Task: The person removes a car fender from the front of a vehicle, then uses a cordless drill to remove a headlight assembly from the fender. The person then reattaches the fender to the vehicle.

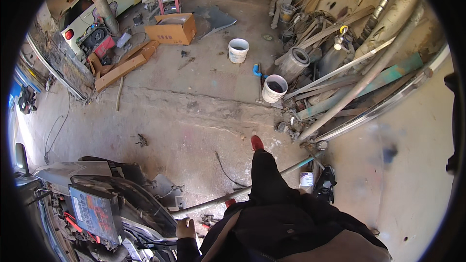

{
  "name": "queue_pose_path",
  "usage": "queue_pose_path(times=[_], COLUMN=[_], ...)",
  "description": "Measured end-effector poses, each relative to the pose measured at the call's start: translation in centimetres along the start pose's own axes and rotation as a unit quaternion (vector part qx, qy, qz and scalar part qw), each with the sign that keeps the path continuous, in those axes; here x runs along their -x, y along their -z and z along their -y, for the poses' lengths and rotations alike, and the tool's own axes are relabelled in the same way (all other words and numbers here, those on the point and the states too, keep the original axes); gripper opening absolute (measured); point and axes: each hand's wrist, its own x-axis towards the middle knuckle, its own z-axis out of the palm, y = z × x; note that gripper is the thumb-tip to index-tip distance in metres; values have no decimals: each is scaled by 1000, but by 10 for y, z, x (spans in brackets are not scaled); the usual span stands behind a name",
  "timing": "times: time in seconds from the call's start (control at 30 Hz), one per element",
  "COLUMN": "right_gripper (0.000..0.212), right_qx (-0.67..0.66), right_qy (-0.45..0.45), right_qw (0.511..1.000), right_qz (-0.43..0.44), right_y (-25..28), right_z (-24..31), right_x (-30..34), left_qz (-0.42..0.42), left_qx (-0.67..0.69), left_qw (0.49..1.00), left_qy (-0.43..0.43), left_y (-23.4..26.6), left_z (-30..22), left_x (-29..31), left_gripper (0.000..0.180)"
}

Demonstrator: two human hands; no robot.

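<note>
At the lower edge, my left hand (185,229) is beside the open front of a car, its fingers curled. Whether anything sits inside those fingers is hidden. Just beyond the hand, a long metal pipe (213,204) runs along the floor and passes behind my leg. Nearest on the left are the car's front body parts and a battery (95,211) with a blue, marked top. A red cable (77,225) lies along the battery's side. My right hand is out of the picture, and my dark jacket fills the lower middle.
Two white buckets (238,51) stand ahead, near a round filter-like cylinder (293,64). Pipes and planks (359,87) lean along the right wall. A cardboard box (171,29) and flattened cardboard (124,70) lie at far left. A broken floor ledge (194,102) crosses ahead. A can (306,179) stands near my leg.
</note>
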Motion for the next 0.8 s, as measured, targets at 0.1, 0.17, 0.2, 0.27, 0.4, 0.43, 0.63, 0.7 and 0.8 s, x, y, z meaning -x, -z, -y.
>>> queue_pose_path(times=[0.1,0.17,0.2,0.27,0.4,0.43,0.63,0.7,0.8], right_gripper=[57,52,44,48,46,45,43,39,29], right_qx=[-55,-200,-211,-185,-187,-184,-345,-478,-511], right_qy=[-140,-147,-145,-116,-49,-62,-205,-270,-259], right_qw=[988,968,966,976,981,981,915,836,818], right_qz=[-23,-43,-31,-5,16,29,49,11,-51], right_y=[54,74,88,109,141,149,201,227,280], right_z=[45,76,88,110,126,125,68,52,44], right_x=[-57,-89,-106,-143,-196,-209,-256,-273,-296], left_qz=[-8,14,13,29,114,120,175,131,57], left_qx=[31,25,12,12,-40,-44,-114,-40,9], left_qw=[999,999,998,995,977,979,978,990,997], left_qy=[17,41,56,90,175,156,30,31,43], left_y=[-14,-20,-23,-27,-28,-27,-8,3,17], left_z=[-1,-5,-9,-16,-49,-62,-201,-254,-319], left_x=[5,5,4,-4,-35,-48,-200,-262,-335], left_gripper=[38,40,40,41,42,44,43,39,37])
